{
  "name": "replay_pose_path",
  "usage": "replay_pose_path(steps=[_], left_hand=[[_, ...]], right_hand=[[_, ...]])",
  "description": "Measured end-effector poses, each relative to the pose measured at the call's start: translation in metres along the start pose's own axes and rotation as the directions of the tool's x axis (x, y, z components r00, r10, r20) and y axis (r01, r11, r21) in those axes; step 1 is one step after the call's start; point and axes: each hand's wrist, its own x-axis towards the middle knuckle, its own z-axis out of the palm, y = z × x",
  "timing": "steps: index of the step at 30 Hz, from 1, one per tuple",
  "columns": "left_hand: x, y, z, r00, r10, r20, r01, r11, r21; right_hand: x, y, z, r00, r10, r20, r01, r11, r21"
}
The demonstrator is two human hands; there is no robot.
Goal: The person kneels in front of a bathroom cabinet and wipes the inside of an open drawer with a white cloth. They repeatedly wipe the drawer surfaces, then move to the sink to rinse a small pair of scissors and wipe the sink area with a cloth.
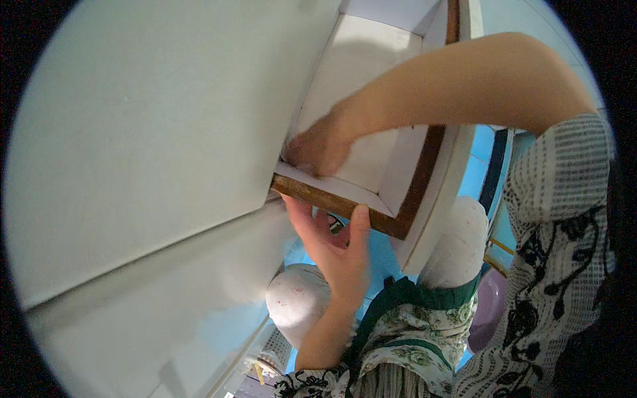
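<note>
An open drawer with a white interior and a brown wooden rim (343, 199) juts out below a large pale panel (149, 124). My right hand (323, 147) reaches down inside it, at the near corner beside the panel. That hand is blurred and its fingertips are hidden, so whether it holds anything cannot be told. From outside, my left hand (338, 244) grips the drawer's near side wall, its thumb up against the wooden rim and its fingers underneath.
My knees (298, 298) are below the drawer, over a blue tiled floor. A purple plastic basin (487, 308) stands at the right. At the lower left are a pale cabinet side (149, 308) and a perforated basket (276, 348).
</note>
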Motion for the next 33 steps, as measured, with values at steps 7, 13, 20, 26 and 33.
replay_pose_path(steps=[7, 13, 20, 26, 33], left_hand=[[0.001, 0.014, -0.001, 0.997, -0.075, -0.011, 0.075, 0.997, -0.016], [-0.001, 0.009, -0.010, 1.000, -0.019, -0.002, 0.019, 0.999, -0.038], [0.000, 0.020, -0.011, 0.999, -0.029, 0.015, 0.029, 0.999, -0.025], [-0.006, 0.026, -0.005, 1.000, -0.032, 0.001, 0.032, 0.999, -0.025], [0.001, 0.032, 0.002, 1.000, -0.026, -0.010, 0.026, 1.000, 0.014]], right_hand=[[-0.014, 0.032, 0.014, 0.996, -0.078, 0.032, 0.084, 0.894, -0.440], [-0.086, 0.088, -0.020, 0.974, 0.221, 0.049, -0.182, 0.893, -0.412], [-0.113, 0.115, -0.043, 0.952, 0.295, 0.078, -0.242, 0.886, -0.395], [-0.160, 0.160, -0.049, 0.832, 0.555, -0.017, -0.528, 0.781, -0.334], [-0.122, 0.191, -0.037, 0.734, 0.651, 0.195, -0.271, 0.543, -0.795]])
